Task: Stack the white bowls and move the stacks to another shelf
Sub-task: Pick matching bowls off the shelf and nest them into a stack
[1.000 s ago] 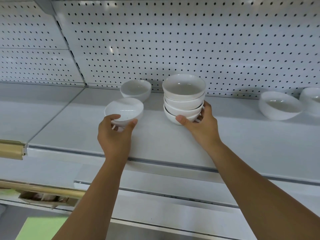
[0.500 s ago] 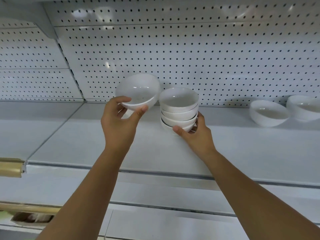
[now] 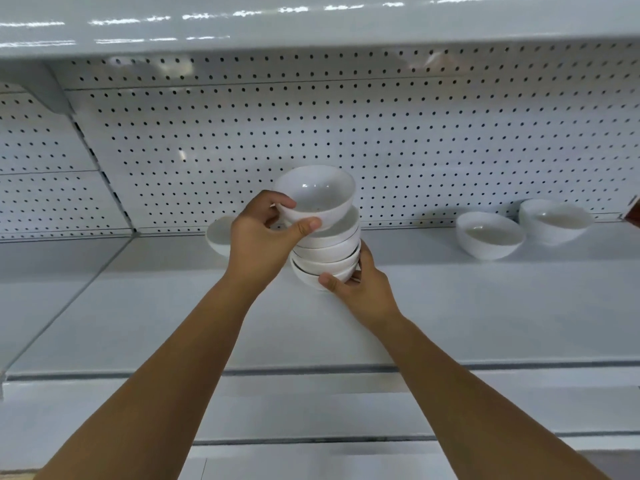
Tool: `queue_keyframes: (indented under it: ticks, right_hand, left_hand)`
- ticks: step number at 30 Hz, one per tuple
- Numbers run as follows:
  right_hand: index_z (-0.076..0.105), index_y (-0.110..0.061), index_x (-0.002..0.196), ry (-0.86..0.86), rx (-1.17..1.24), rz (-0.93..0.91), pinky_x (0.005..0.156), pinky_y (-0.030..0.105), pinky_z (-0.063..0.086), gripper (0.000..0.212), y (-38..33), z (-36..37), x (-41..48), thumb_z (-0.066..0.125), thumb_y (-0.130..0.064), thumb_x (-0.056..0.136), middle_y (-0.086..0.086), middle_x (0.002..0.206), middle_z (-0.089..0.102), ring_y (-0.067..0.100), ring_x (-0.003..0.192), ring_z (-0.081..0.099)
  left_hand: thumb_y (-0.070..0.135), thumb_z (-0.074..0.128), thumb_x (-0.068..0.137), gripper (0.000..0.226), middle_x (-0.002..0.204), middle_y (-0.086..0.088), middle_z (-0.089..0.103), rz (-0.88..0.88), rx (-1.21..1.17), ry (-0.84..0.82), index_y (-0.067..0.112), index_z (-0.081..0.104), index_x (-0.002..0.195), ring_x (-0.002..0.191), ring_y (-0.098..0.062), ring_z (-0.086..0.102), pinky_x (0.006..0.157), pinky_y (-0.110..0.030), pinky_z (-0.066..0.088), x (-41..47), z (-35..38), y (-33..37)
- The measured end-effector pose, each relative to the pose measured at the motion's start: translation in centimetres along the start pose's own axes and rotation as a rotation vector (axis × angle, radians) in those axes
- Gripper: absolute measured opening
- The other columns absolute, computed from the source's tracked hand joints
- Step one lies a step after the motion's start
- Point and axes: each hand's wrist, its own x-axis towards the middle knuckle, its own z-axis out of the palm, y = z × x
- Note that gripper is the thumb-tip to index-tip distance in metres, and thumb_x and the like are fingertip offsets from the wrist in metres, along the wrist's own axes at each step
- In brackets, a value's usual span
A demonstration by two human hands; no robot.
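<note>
Head view looks up along both bare forearms to a white shelf [image 3: 450, 306] backed by pegboard [image 3: 381, 140]. Left hand [image 3: 258, 244] has its fingers clamped on a white bowl [image 3: 317, 195]: the thumb presses the near side of the rim and the other fingers curl round the far left side, so the bowl sits tilted, its mouth turned toward the viewer, right over the top of the stack of bowls [image 3: 327, 252] and touching or almost touching it; I cannot tell which. Right hand [image 3: 363, 289] grips the bottom of that stack, thumb across the near lower edge, the other fingers wrapped round the right side. The stack stands on the shelf just beyond those fingers. Behind the left hand, partly hidden by it, another single bowl [image 3: 218, 237] rests on the shelf. Well off to the right of the right hand's fingers stand two more bowls [image 3: 490, 235], side by side near the pegboard
</note>
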Motion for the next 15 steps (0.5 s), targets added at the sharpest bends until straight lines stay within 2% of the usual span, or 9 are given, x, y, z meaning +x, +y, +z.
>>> queue_keyframes:
  ticks: [5, 9, 12, 15]
  right_hand:
    - [0.030, -0.050, 0.146, -0.012, 0.003, 0.000, 0.091, 0.021, 0.055, 0.089, 0.4, 0.0, 0.3, 0.087, -0.048, 0.077, -0.032, 0.121, 0.059, 0.002, 0.111, 0.066]
    - [0.031, -0.053, 0.141, -0.013, 0.012, 0.003, 0.089, 0.016, 0.054, 0.087, 0.3, -0.1, 0.4, 0.088, -0.046, 0.076, -0.032, 0.121, 0.059, -0.001, 0.109, 0.066]
    - [0.031, -0.052, 0.143, -0.013, 0.022, 0.005, 0.091, 0.019, 0.056, 0.091, 0.4, -0.1, 0.5, 0.089, -0.048, 0.074, -0.031, 0.121, 0.060, -0.001, 0.109, 0.066]
    - [0.032, -0.046, 0.150, -0.011, 0.020, 0.003, 0.092, 0.022, 0.056, 0.097, 0.5, -0.2, 0.6, 0.090, -0.050, 0.073, -0.030, 0.120, 0.061, -0.002, 0.107, 0.067]
  left_hand:
    - [0.050, 0.088, 0.064, 0.037, 0.109, 0.008, 0.071, 0.020, 0.075, 0.003, 0.039, 0.064, 0.089, 0.115, -0.015, 0.065, 0.102, -0.046, 0.053, -0.4, 0.8, -1.6]
    - [0.045, 0.091, 0.068, 0.036, 0.111, 0.008, 0.071, 0.016, 0.101, -0.002, 0.038, 0.064, 0.092, 0.116, -0.015, 0.064, 0.102, -0.043, 0.053, -0.5, 0.9, -2.2]
    - [0.035, 0.093, 0.074, 0.036, 0.113, 0.007, 0.072, 0.017, 0.111, -0.005, 0.031, 0.067, 0.098, 0.116, -0.012, 0.064, 0.102, -0.030, 0.051, -0.5, 0.9, -2.6]
    - [0.037, 0.092, 0.076, 0.038, 0.115, 0.009, 0.072, 0.020, 0.124, -0.017, 0.026, 0.069, 0.105, 0.116, -0.008, 0.062, 0.098, -0.017, 0.045, -0.7, 1.0, -2.7]
